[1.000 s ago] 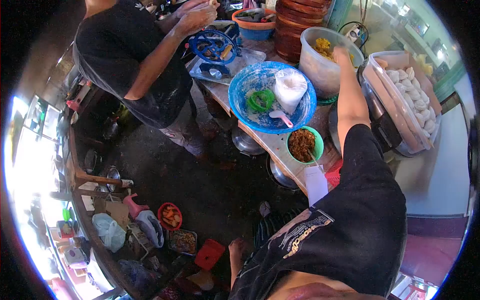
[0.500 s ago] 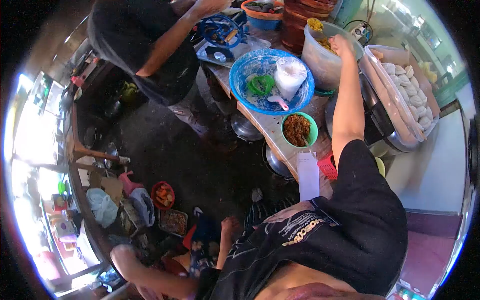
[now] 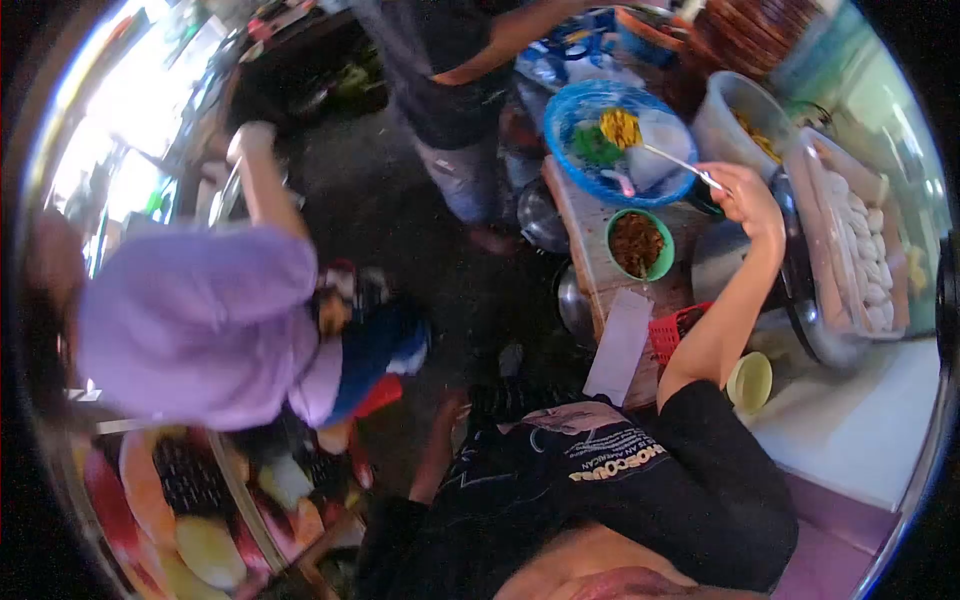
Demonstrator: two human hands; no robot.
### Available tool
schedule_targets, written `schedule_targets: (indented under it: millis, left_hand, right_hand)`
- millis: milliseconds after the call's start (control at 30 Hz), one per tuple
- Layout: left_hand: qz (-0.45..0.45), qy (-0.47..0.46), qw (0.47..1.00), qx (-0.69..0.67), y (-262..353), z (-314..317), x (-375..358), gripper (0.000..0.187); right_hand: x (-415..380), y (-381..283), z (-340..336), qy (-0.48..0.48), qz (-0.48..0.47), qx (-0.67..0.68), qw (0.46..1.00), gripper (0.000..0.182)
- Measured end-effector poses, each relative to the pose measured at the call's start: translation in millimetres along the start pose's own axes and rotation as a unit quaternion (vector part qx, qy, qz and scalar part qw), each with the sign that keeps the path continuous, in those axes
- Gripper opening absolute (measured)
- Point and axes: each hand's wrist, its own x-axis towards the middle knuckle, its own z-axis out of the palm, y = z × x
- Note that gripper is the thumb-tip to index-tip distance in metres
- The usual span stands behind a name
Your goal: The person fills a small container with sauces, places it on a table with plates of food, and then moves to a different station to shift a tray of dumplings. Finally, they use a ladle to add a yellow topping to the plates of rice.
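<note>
Yellow filling [image 3: 620, 127] sits heaped at the end of a long metal spoon [image 3: 672, 160], and the spoon's handle is pinched in the closed fingers of the person's right hand [image 3: 745, 195]. The heap hangs over the blue speckled bowl [image 3: 575, 172], which also holds a green ring-shaped thing [image 3: 595, 148], a white bag [image 3: 655, 155] and a small pink-and-white spoon [image 3: 625, 185].

Just beside the hand stands a clear plastic tub [image 3: 725, 125] with more yellow filling at its far side. Nearer the person, on the worn table [image 3: 590, 235], a green bowl [image 3: 660, 260] holds dark brown mince — well apart from the spoon. To the right of the arm a clear tray [image 3: 815, 215] is packed with rows of pale dumplings [image 3: 870, 260].

A small red basket [image 3: 668, 335], a white slip of paper [image 3: 618, 345] and a yellow-green cup [image 3: 750, 380] lie close to the elbow. The left hand is out of sight.

Across the table stands a co-worker in a dark shirt [image 3: 440, 60]; on the left another person in a lilac top [image 3: 200, 320] bends over — blurred.
</note>
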Motion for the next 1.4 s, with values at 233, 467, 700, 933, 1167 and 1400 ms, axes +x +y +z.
schedule_targets:
  millis: [233,467,700,933,1167,1400]
  left_hand:
    - [0.101,0.17,0.971,0.136,-103.8,-21.6,-47.9,0.021]
    - [-0.008,0.384,0.908,0.169,-279.6,-94.7,-205.2,0.014]
    - [-0.026,0.529,0.835,0.145,-505.8,-4.9,-253.6,0.021]
    - [0.304,0.441,0.651,-0.539,-565.1,144.5,-363.8,0.016]
    - [0.336,0.519,0.368,-0.694,-569.6,231.4,-459.0,0.009]
    - [0.136,0.611,0.307,-0.717,-506.5,229.2,-489.4,0.024]
  right_hand:
    - [-49.8,32.2,106.3,-0.171,-0.099,-0.165,0.966,0.025]
    - [-118.5,98.5,350.7,-0.466,-0.192,-0.211,0.838,0.022]
    - [-285.8,130.6,505.7,-0.687,-0.252,-0.246,0.635,0.021]
    - [-516.2,146.0,571.1,-0.816,-0.328,-0.253,0.402,0.021]
    - [-750.9,192.7,621.4,-0.9,-0.246,-0.271,0.235,0.023]
    - [-925.1,244.3,685.8,-0.932,-0.187,-0.259,0.17,0.024]
